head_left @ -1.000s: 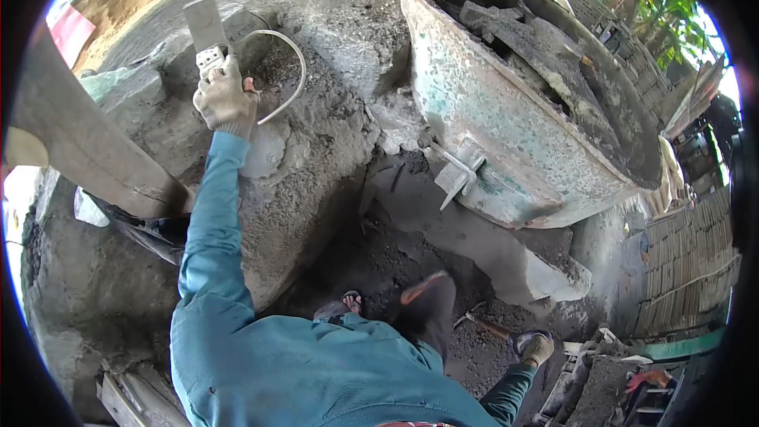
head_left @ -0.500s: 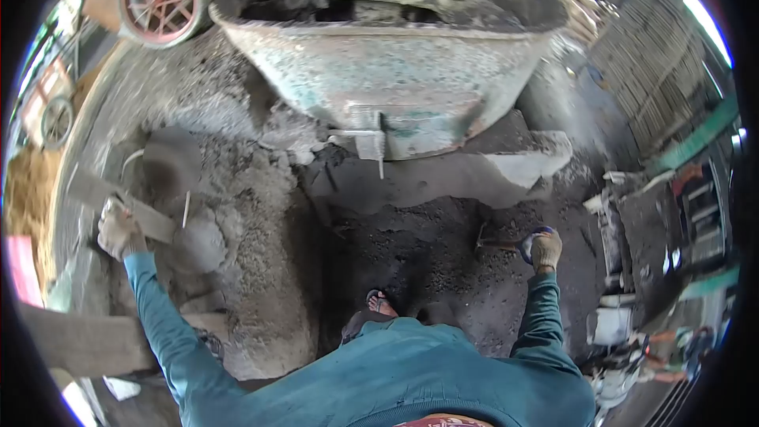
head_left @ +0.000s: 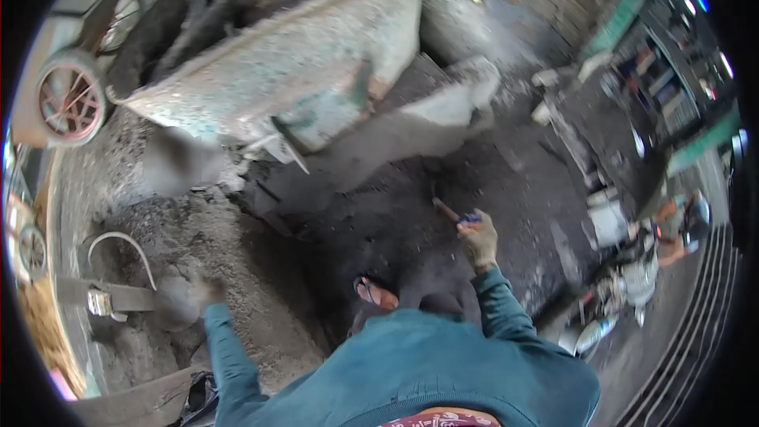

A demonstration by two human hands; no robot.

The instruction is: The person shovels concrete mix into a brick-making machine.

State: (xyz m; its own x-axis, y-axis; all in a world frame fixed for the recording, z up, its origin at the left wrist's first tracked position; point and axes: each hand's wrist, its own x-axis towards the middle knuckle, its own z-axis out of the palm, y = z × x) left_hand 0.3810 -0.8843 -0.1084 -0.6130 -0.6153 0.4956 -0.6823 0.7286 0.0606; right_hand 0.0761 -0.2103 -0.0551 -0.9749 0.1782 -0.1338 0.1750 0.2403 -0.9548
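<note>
My right hand point(head_left: 478, 243), in a pale work glove, is closed round the blue grip of a shovel point(head_left: 448, 211). Its shaft slants down to the dark loose material point(head_left: 395, 221), and the blade is hard to make out. My left hand point(head_left: 209, 291), also gloved, is smeared by motion, so its fingers do not show clearly. It hovers beside a round grey object point(head_left: 177, 304) on the rough ledge point(head_left: 237, 269). Left of that a flat beam point(head_left: 130, 297) carries a pale metal fitting point(head_left: 99, 302).
Ahead stands a large worn tub point(head_left: 292, 71) with a spout-like fitting point(head_left: 277, 149). A red-spoked wheel point(head_left: 71, 99) is at the left. A blurred round container point(head_left: 182, 160) sits on the ledge. To the right are a motorcycle point(head_left: 628, 281) and another person point(head_left: 684, 225).
My left hand has come off the beam and moved right, toward my body. My right hand has shifted left, still gripping the shovel. The view has turned, tilting the tub.
</note>
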